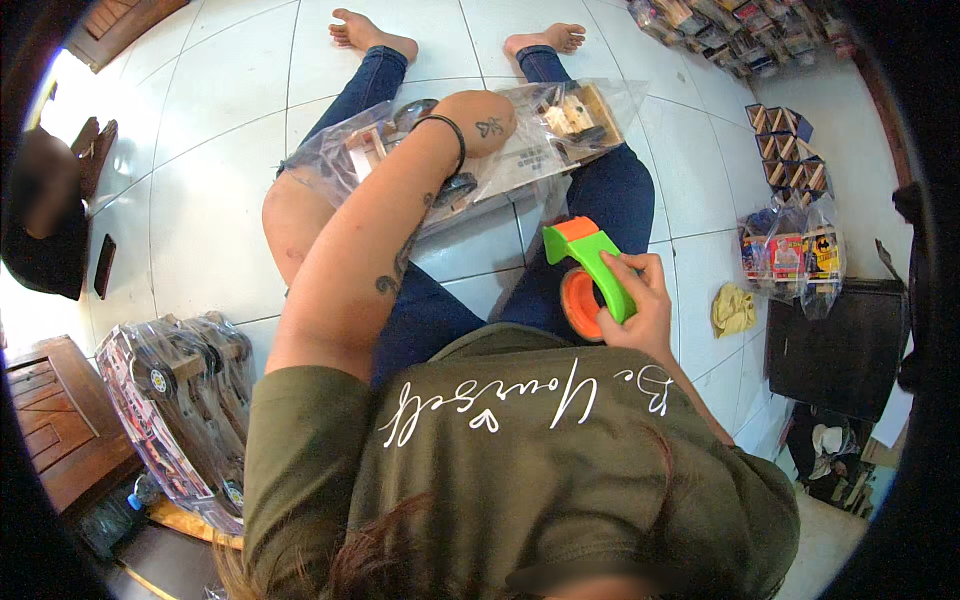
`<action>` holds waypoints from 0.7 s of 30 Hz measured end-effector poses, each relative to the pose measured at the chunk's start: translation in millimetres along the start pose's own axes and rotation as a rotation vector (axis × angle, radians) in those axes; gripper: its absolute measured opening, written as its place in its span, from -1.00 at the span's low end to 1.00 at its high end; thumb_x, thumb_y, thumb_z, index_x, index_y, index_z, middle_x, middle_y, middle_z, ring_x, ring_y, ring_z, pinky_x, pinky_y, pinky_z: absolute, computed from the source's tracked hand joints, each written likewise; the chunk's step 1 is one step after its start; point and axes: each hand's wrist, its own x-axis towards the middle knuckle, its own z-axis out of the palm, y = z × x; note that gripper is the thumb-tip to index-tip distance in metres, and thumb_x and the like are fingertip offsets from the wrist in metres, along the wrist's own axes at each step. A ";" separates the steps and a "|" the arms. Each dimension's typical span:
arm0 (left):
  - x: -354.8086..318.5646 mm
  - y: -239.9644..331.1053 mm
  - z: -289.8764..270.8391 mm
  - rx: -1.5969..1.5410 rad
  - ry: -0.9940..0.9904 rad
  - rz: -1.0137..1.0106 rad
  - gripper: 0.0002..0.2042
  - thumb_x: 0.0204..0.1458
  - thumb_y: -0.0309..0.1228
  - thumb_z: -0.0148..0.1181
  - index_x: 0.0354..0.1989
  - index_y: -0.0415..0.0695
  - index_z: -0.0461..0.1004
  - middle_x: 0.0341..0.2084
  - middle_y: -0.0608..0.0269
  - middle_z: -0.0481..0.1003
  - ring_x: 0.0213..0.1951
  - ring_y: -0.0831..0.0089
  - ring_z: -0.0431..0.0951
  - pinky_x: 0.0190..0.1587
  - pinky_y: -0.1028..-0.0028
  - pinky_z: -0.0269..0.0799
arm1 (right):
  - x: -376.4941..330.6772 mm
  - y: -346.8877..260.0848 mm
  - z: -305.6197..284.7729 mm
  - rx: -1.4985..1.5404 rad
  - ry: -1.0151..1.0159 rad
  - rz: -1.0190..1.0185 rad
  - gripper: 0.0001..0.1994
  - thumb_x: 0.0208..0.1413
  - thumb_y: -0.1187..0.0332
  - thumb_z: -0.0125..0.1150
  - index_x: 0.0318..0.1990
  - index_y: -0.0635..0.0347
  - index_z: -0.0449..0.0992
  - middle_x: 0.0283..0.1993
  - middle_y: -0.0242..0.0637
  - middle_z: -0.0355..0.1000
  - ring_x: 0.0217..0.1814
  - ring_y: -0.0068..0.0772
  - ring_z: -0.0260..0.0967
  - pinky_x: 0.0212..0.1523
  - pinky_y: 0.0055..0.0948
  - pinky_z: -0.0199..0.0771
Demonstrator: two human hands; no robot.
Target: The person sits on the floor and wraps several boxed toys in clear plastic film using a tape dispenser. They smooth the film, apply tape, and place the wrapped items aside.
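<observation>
A clear plastic bag [512,178] lies across my thighs, with a wooden toy vehicle with black wheels inside, partly covered by my arm. My left hand [478,122] rests on top of the bag, its back toward me and a black band round the wrist. The fingers are bent down out of sight, so their grip does not show. In my right hand [640,295] is a green tape dispenser [610,272] with an orange end and an orange roll ring, held beside my right thigh, apart from the bag.
Bagged wooden toy vehicles [190,400] are stacked on the left. A phone [104,266] lies on the tiled floor near another person at the far left. On the right are a yellow cloth [733,310], a plastic bag of colourful packages [792,255] and stacked wooden pieces [790,150].
</observation>
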 end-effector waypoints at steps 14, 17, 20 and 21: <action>-1.1 -9.3 -9.7 -0.008 -0.141 0.033 -0.57 0.26 -0.17 -0.21 -0.34 -0.28 0.48 -0.33 -0.19 0.53 -0.20 -0.12 0.53 -0.04 0.08 0.40 | 16.8 90.8 31.5 0.270 0.377 -0.013 -0.52 -0.22 0.47 0.16 0.00 0.27 0.49 -0.01 -0.08 0.34 0.09 -0.08 0.31 0.18 -0.28 0.29; -0.7 -9.0 -16.2 0.037 -0.151 0.175 -0.59 0.25 -0.19 -0.17 -0.36 -0.30 0.47 -0.35 -0.20 0.52 -0.22 -0.11 0.53 -0.05 0.11 0.40 | -11.5 181.0 29.0 0.380 0.848 0.312 -0.53 -0.11 0.50 0.12 0.07 0.31 0.43 0.09 -0.08 0.27 0.13 -0.16 0.27 0.17 -0.30 0.27; -7.6 1.6 -26.4 -0.003 -0.221 -0.018 -0.66 0.21 -0.24 -0.07 -0.31 -0.30 0.48 -0.25 -0.22 0.49 -0.15 -0.09 0.51 -0.05 0.12 0.41 | -15.1 256.6 65.9 0.386 0.952 0.809 -0.58 0.01 0.45 0.10 0.08 0.37 0.42 0.04 -0.01 0.32 0.10 -0.18 0.29 0.13 -0.32 0.29; -10.9 6.3 -29.8 0.088 -0.166 0.006 -0.71 0.14 -0.30 -0.05 -0.32 -0.30 0.51 -0.22 -0.21 0.49 -0.13 -0.07 0.51 -0.04 0.15 0.42 | -14.0 274.0 79.8 0.584 0.929 0.914 -0.58 0.04 0.43 0.10 0.09 0.38 0.42 0.01 0.01 0.35 0.08 -0.15 0.31 0.12 -0.30 0.30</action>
